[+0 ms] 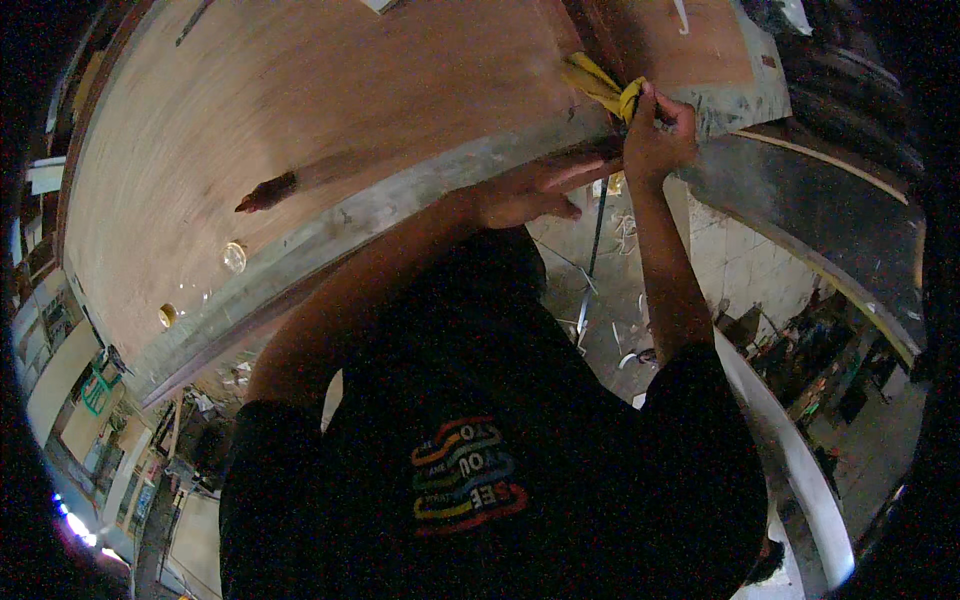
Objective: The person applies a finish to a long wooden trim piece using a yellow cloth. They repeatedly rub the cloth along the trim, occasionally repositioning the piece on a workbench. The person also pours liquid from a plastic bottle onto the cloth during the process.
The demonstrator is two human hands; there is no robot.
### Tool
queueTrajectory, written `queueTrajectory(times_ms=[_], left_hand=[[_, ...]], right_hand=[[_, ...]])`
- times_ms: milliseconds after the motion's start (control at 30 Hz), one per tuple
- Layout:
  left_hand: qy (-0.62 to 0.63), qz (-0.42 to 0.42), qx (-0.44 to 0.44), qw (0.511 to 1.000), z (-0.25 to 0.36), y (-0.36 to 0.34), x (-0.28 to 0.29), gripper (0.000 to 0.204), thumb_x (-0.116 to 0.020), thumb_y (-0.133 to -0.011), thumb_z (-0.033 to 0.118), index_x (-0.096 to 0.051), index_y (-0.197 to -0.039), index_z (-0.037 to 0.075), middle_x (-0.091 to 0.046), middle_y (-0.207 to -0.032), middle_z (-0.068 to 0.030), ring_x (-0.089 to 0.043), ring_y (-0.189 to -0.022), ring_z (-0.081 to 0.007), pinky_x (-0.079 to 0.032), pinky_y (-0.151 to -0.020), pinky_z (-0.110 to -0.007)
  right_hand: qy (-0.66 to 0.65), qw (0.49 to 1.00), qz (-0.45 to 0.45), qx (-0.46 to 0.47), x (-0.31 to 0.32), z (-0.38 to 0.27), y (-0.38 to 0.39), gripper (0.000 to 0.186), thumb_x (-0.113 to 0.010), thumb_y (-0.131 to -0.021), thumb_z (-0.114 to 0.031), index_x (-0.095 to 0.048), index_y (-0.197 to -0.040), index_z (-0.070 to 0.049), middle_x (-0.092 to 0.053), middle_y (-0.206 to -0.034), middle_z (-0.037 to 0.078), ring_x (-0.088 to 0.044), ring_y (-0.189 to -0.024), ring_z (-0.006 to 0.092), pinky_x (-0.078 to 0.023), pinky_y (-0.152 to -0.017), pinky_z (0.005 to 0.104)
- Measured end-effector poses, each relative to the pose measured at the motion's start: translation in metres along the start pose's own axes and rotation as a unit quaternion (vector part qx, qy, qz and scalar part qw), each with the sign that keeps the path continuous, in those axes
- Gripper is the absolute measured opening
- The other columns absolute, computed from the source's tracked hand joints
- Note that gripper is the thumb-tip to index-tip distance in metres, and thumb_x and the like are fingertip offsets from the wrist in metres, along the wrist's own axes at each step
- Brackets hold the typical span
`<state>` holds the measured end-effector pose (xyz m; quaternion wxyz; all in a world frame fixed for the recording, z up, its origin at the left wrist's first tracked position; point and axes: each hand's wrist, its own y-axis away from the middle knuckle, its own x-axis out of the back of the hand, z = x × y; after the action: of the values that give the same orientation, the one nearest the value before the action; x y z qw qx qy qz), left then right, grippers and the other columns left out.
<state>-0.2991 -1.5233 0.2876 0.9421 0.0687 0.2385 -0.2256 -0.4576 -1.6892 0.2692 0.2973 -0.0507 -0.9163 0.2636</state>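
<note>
A folded yellow strip (603,88), cloth or abrasive sheet, I cannot tell which, is pinched between the thumb and fingers of my right hand (660,138). Its loose end reaches left across a dark red-brown wooden strip (592,32) lying on the worktable (400,95). My left hand (525,203) is at the table's near edge, left of and below the right one. Its fingers are stretched out toward the right, and it holds nothing that I can see. Shadow hides where its fingertips touch.
On the table's left lie a dark pointed object (266,190), a small clear round container (235,257) and a small yellowish lid (168,316). A dark panel (810,195) with a pale edge stands to the right. Cluttered scraps (825,365) lie on the floor beyond it.
</note>
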Motion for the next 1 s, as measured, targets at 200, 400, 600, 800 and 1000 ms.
queueTrajectory(times_ms=[200,400,600,800,1000], left_hand=[[0.084,0.028,-0.023,0.996,-0.02,-0.052,0.003,0.066,-0.065,-0.095,0.013,-0.039,-0.155,0.006,-0.048,-0.151,-0.0113,-0.04,-0.146,-0.0243,-0.036,-0.118,-0.039],[-0.035,0.065,-0.009,0.997,-0.033,-0.061,0.008,0.058,-0.067,-0.093,0.012,-0.047,-0.146,0.004,-0.055,-0.139,-0.0115,-0.048,-0.136,-0.0247,-0.039,-0.114,-0.038],[-0.076,0.053,0.062,0.994,-0.008,-0.013,0.011,0.062,-0.065,-0.094,0.019,-0.043,-0.151,0.006,-0.042,-0.156,-0.0143,-0.036,-0.148,-0.0267,-0.029,-0.121,-0.039],[0.044,0.097,0.102,0.989,0.011,0.09,0.017,0.064,-0.059,-0.1,0.032,-0.04,-0.156,0.008,-0.037,-0.163,-0.0122,-0.03,-0.153,-0.0279,-0.021,-0.126,-0.045],[0.084,0.16,0.114,0.977,0.026,0.188,0.013,0.062,-0.056,-0.104,0.039,-0.041,-0.155,0.007,-0.039,-0.162,-0.0104,-0.032,-0.153,-0.0275,-0.023,-0.126,-0.044]], right_hand=[[-0.049,0.998,0.015,-0.044,-0.002,-0.007,0.0,0.023,-0.084,-0.088,-0.018,-0.069,-0.09,-0.001,-0.068,-0.087,0.008,-0.064,-0.08,0.0179,-0.052,-0.078,0.0335],[-0.012,0.999,-0.003,-0.043,-0.002,-0.002,-0.001,0.022,-0.083,-0.088,-0.018,-0.068,-0.09,-0.002,-0.069,-0.088,0.008,-0.064,-0.08,0.0182,-0.052,-0.078,0.033],[0.011,1.0,0.0,-0.004,-0.001,0.006,0.0,0.027,-0.084,-0.088,-0.025,-0.068,-0.09,-0.003,-0.072,-0.091,0.01,-0.068,-0.081,0.0236,-0.055,-0.078,0.0383],[-0.01,1.0,0.004,0.007,-0.002,0.01,0.0,0.019,-0.081,-0.09,-0.016,-0.069,-0.09,-0.001,-0.069,-0.082,0.007,-0.064,-0.078,0.0182,-0.052,-0.077,0.0343],[0.013,1.0,-0.002,0.001,-0.003,0.007,-0.001,0.02,-0.085,-0.085,-0.015,-0.069,-0.086,-0.004,-0.071,-0.085,0.01,-0.067,-0.077,0.0237,-0.055,-0.073,0.0369]])
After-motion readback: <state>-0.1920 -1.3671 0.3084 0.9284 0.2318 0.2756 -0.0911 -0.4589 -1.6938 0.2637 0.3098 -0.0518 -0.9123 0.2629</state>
